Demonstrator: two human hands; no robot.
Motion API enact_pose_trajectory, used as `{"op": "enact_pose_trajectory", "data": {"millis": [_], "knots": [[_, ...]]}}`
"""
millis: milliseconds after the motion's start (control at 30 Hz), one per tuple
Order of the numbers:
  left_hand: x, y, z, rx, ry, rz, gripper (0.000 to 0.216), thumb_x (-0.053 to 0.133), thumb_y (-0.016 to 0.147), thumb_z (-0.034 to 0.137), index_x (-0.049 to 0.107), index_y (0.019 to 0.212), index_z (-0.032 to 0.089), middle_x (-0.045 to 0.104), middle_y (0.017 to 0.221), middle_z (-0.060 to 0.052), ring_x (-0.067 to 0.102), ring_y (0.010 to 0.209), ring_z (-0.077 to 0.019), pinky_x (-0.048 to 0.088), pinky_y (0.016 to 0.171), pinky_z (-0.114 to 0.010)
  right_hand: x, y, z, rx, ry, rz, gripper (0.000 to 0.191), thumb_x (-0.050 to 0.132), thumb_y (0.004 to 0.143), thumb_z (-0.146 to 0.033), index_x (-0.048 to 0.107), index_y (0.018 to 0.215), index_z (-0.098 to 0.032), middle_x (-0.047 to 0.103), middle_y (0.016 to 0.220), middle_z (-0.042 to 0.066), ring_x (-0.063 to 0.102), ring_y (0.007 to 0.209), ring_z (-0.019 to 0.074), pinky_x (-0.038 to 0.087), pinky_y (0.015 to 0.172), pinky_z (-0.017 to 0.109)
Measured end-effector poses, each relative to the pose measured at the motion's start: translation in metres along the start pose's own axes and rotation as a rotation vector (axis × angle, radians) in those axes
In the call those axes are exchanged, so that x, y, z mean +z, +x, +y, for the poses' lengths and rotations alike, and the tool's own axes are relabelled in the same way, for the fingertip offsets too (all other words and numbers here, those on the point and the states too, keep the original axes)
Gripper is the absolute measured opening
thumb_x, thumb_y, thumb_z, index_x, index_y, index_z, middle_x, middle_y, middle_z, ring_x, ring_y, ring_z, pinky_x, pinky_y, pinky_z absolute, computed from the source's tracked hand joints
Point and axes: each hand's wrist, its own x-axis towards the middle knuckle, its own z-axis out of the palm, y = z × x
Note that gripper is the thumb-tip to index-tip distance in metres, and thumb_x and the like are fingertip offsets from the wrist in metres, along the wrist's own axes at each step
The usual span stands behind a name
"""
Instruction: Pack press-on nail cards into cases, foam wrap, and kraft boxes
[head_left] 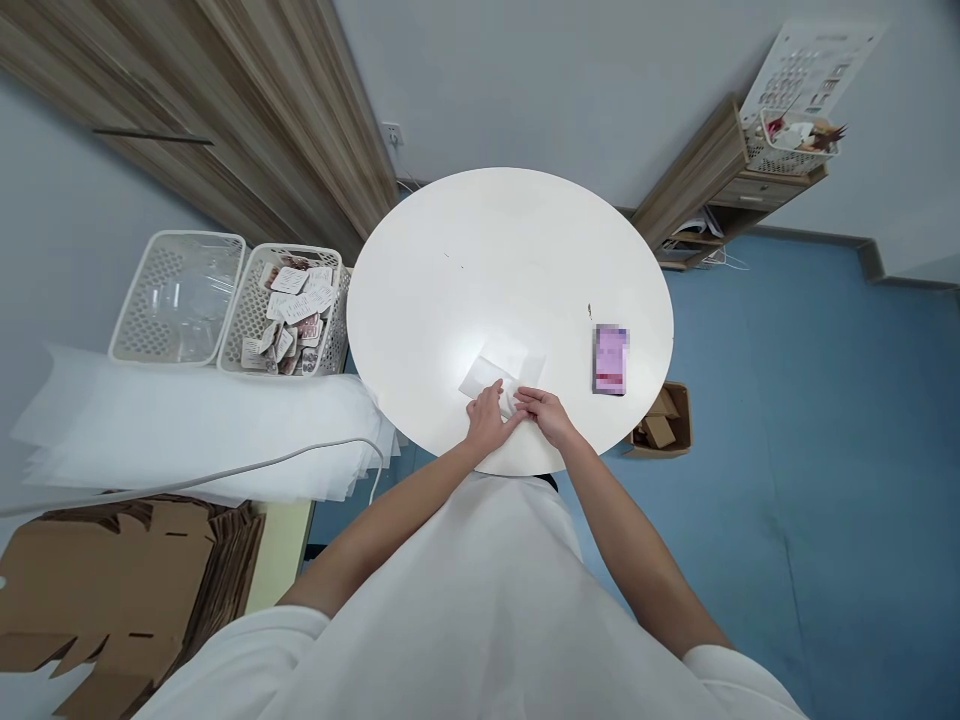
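A thin sheet of white paper (481, 376), partly folded, lies near the front edge of the round white table (502, 240). My left hand (489, 422) presses on its near left part and holds it, the thumb reaching toward my other hand. On the right, my right hand (547, 412) has its fingers closed on the near edge of the sheet. The two hands almost meet. Whether something lies inside the folded paper cannot be seen.
A pink-purple stack (610, 360), blurred, lies right on the table. Left are a basket of packets (296, 310), a basket with clear plastic (176, 300), white sheets (202, 420) and flat cardboard (105, 580). A cardboard box (679, 420) stands on the floor at right.
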Motion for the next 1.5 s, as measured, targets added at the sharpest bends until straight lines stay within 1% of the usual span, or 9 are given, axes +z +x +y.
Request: {"op": "enact_pose_trajectory", "data": {"millis": [200,400,633,800,933,1067,1200,1300,1500], "knots": [[-0.002,0.012,0.0,-0.044,0.083,-0.042,0.048,0.043,0.079,0.023,0.035,0.125,0.024,0.051,0.116,-0.008,0.048,0.106,-0.0237,0.031,0.089,-0.042,-0.002,-0.007,0.004,-0.088,-0.12,0.002,0.04,0.051,0.069,-0.015,0.055,0.109,-0.02,0.059,0.116,0.008,0.062,0.092,0.0164,0.049,0.072,0.029],[-0.005,0.014,-0.004,0.006,0.117,-0.068,0.038,0.043,0.076,0.02,0.047,0.114,0.024,0.051,0.116,-0.007,0.048,0.107,-0.0233,0.033,0.089,-0.042,-0.013,-0.017,0.03,-0.324,-0.501,0.4,0.033,0.041,0.077,-0.025,0.056,0.105,-0.018,0.059,0.108,0.009,0.058,0.079,0.0155,0.048,0.077,0.034],[-0.007,0.017,-0.009,0.03,0.026,-0.059,0.036,0.045,0.076,0.02,0.047,0.112,0.022,0.052,0.113,-0.007,0.052,0.102,-0.0216,0.036,0.09,-0.043,0.011,-0.01,0.053,-0.535,-0.961,0.318,0.042,0.038,0.084,-0.021,0.045,0.125,-0.023,0.037,0.135,0.009,0.034,0.124,0.0228,0.035,0.098,0.044],[-0.017,0.007,-0.016,0.05,-0.11,-0.004,0.036,0.046,0.076,0.02,0.044,0.112,0.022,0.05,0.114,-0.007,0.051,0.105,-0.0202,0.04,0.091,-0.04,0.022,-0.003,0.052,-0.558,-1.156,0.203,0.048,0.033,0.087,-0.024,0.03,0.135,-0.016,0.022,0.145,0.012,0.015,0.134,0.0276,0.028,0.101,0.049],[-0.017,-0.013,-0.026,-0.268,-0.323,0.209,0.051,0.054,0.074,0.026,0.034,0.121,0.024,0.037,0.129,-0.011,0.037,0.121,-0.0248,0.038,0.096,-0.043,0.021,0.001,0.057,-0.566,-1.201,0.192,0.051,0.032,0.088,-0.024,0.025,0.138,-0.014,0.018,0.146,0.012,0.01,0.136,0.0276,0.027,0.102,0.049],[-0.012,-0.014,-0.033,-0.685,-0.771,0.237,0.069,0.062,0.072,0.034,0.021,0.127,0.027,0.035,0.129,-0.013,0.046,0.114,-0.0228,0.046,0.085,-0.037,0.021,0.008,0.057,-0.632,-1.188,0.155,0.05,0.031,0.089,-0.021,0.025,0.138,-0.012,0.018,0.147,0.009,0.006,0.136,0.0236,0.023,0.108,0.044],[-0.01,0.002,-0.031,-0.844,-0.98,0.404,0.082,0.072,0.062,0.03,0.023,0.127,0.024,0.046,0.115,-0.01,0.055,0.098,-0.0161,0.048,0.079,-0.028,0.024,0.015,0.051,-0.655,-1.178,0.033,0.05,0.031,0.089,-0.02,0.026,0.138,-0.014,0.021,0.146,0.008,0.011,0.136,0.0227,0.027,0.107,0.042],[-0.013,0.006,-0.033,-0.83,-1.029,0.457,0.067,0.072,0.062,0.025,0.038,0.119,0.02,0.055,0.095,-0.005,0.058,0.081,-0.0128,0.048,0.071,-0.027,0.026,0.016,0.049,-0.672,-1.153,-0.005,0.051,0.031,0.089,-0.02,0.022,0.139,-0.021,0.022,0.146,0.005,0.014,0.135,0.0224,0.03,0.105,0.043],[-0.023,-0.002,-0.041,-0.551,-0.794,0.337,0.02,0.063,0.066,0.029,0.059,0.081,0.016,0.057,0.071,0.0,0.053,0.063,-0.0112,0.045,0.063,-0.026,0.028,0.011,0.046,-0.695,-1.186,0.088,0.049,0.038,0.086,-0.018,0.033,0.134,-0.022,0.03,0.139,0.011,0.024,0.129,0.0269,0.034,0.098,0.045]]}}
